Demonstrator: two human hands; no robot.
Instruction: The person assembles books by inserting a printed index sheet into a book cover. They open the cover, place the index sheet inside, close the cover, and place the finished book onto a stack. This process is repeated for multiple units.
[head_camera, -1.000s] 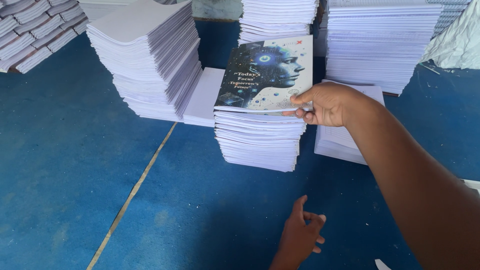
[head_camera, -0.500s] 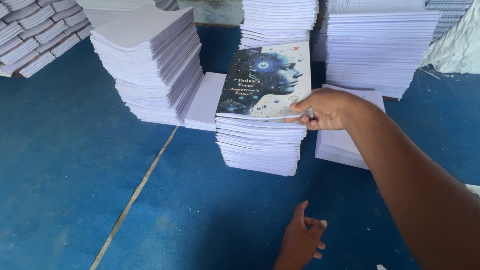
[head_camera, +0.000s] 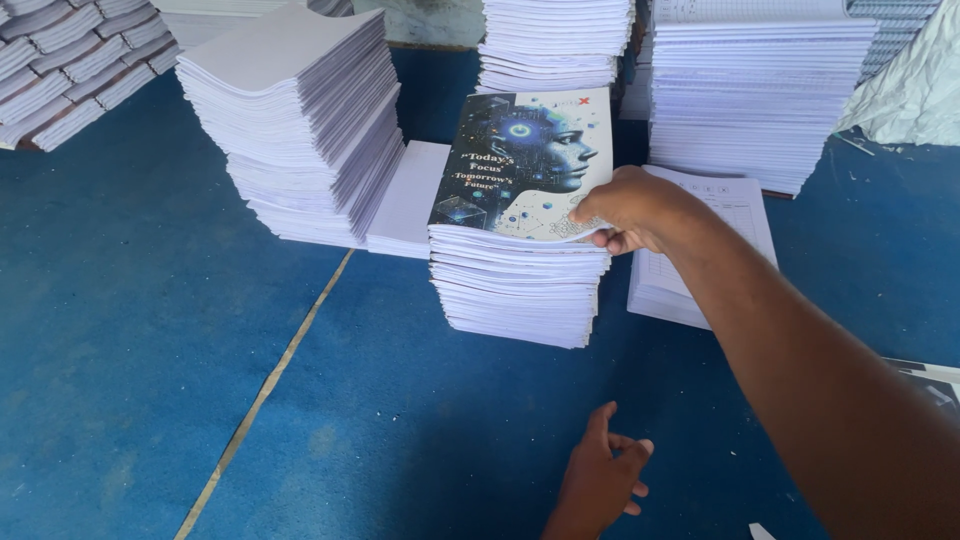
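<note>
The printed cover sheet (head_camera: 525, 160), mid-frame, already lies flat on the middle stack of booklets (head_camera: 520, 285), its lower right corner pinched in the right hand (head_camera: 628, 208); the left hand (head_camera: 600, 480), fingers loosely apart, rests low on the blue floor (head_camera: 150, 350).

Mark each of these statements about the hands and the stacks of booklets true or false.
1. The right hand grips the edge of the dark printed cover with a face design. True.
2. That cover lies on a red floor. False: it tops a stack of white booklets on the blue floor.
3. The left hand holds a booklet. False: it is empty, low over the floor.
4. A low pile of ruled white sheets lies beyond the right hand. True.
5. A pale line crosses the floor. True.
</note>
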